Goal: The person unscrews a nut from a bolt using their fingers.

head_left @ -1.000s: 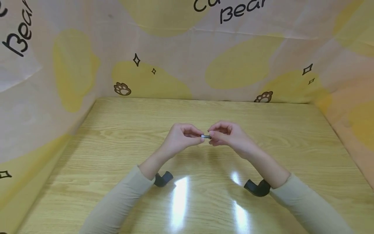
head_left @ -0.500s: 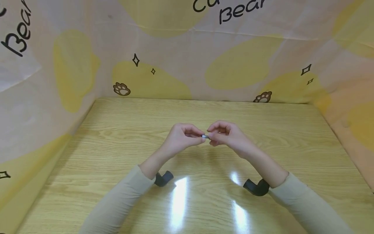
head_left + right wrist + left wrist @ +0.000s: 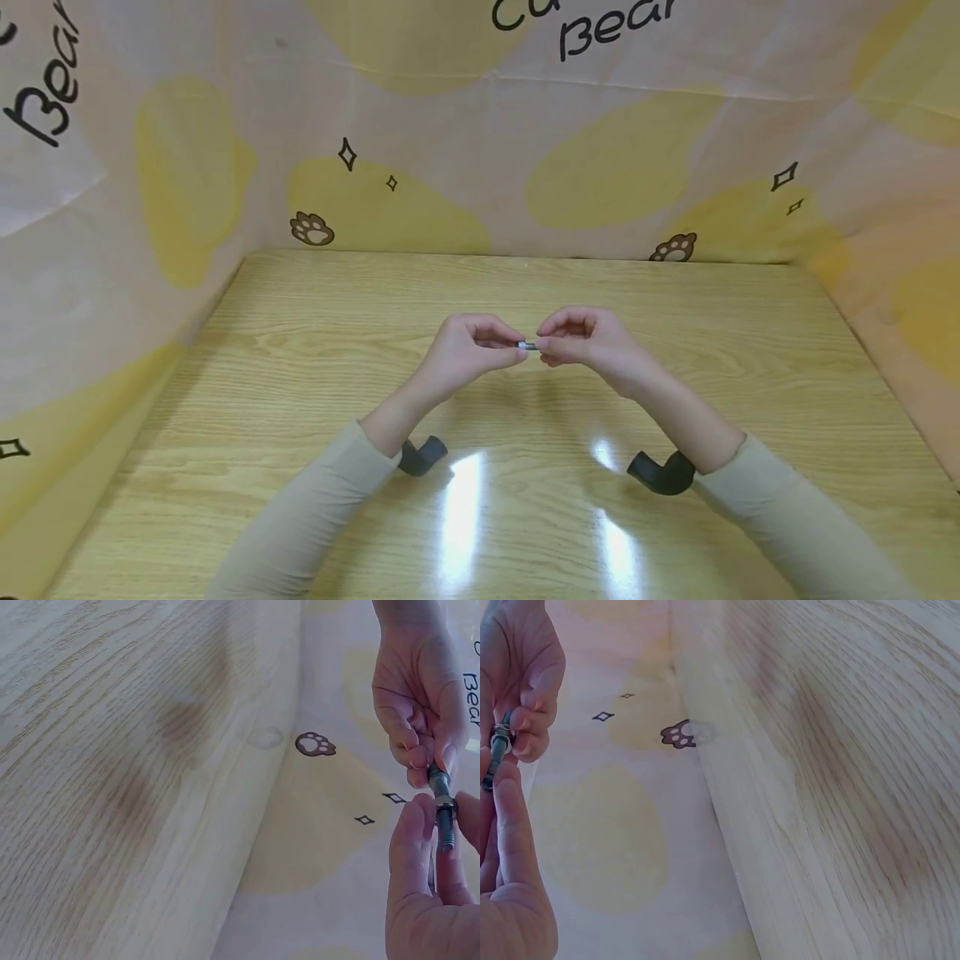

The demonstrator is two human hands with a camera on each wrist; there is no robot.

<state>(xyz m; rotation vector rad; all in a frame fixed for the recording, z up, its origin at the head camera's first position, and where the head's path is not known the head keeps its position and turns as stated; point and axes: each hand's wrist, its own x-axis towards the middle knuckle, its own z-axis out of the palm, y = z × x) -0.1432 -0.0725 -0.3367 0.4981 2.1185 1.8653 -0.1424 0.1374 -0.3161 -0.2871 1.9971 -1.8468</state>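
Observation:
A small metal bolt [image 3: 530, 346] is held level above the table between both hands. My left hand [image 3: 467, 348] pinches one end of it between thumb and fingertips. At the other side, the thumb and fingers of my right hand [image 3: 600, 346] close on a nut [image 3: 445, 802] that sits around the shank. In the right wrist view, the threaded tip [image 3: 448, 841] sticks out past the nut. The left wrist view shows the threaded shank [image 3: 497, 756] running between the two hands. Fingertips hide parts of the nut and of the bolt's end.
Beneath the hands lies a wood-grain table [image 3: 337, 350] with bright reflections near its front. A printed cloth [image 3: 450, 125] with yellow patches and paw prints walls the back and sides. Black curved wrist pieces [image 3: 662, 475] hang by both cuffs.
Both hands have risen very slightly in the head view. My right hand has shifted a little right from half a second ago, and its fingers have moved slightly around the nut.

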